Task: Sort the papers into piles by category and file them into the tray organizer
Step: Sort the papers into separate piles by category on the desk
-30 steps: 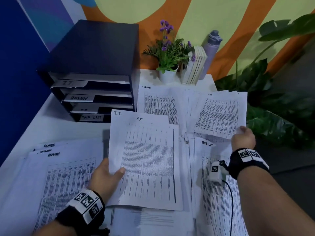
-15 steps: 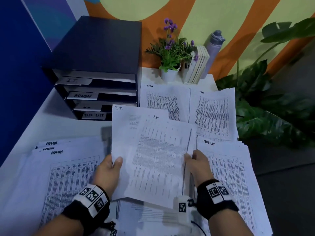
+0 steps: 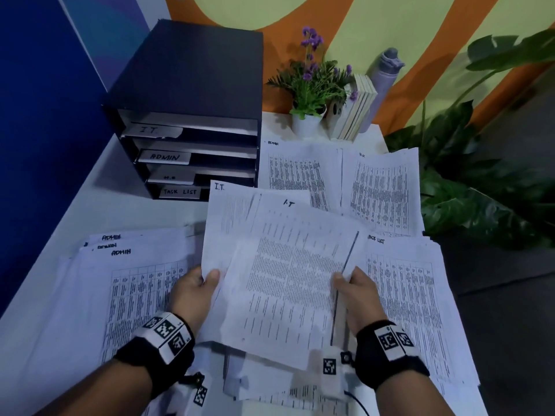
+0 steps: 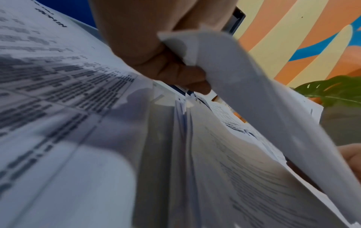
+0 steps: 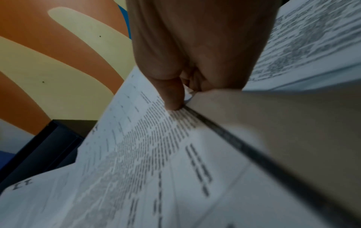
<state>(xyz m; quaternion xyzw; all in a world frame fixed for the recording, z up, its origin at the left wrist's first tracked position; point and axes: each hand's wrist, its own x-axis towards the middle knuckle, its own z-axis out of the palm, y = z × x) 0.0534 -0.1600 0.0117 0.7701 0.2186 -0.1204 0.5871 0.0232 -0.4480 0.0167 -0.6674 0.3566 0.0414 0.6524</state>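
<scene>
While the worktop (image 3: 90, 211) lay covered in sorted piles, the tray organizer (image 3: 192, 115) stood at its far left. IT papers (image 3: 279, 265) were raised mid-worktop: left hand (image 3: 192, 292) fingers pinched the left edge, right hand (image 3: 357, 292) fingers pinched the right edge.

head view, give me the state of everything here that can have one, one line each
I.T. papers: lifted, fanned, held at both side edges
left hand: pinches the papers' left edge
right hand: pinches the papers' right edge
tray organizer: upright; slots labelled IT, ADMIN, a blurred label, TASK LIST
ADMIN pile: flat on table, left
TASK LIST pile: flat, right
water bottle: upright, capped
</scene>
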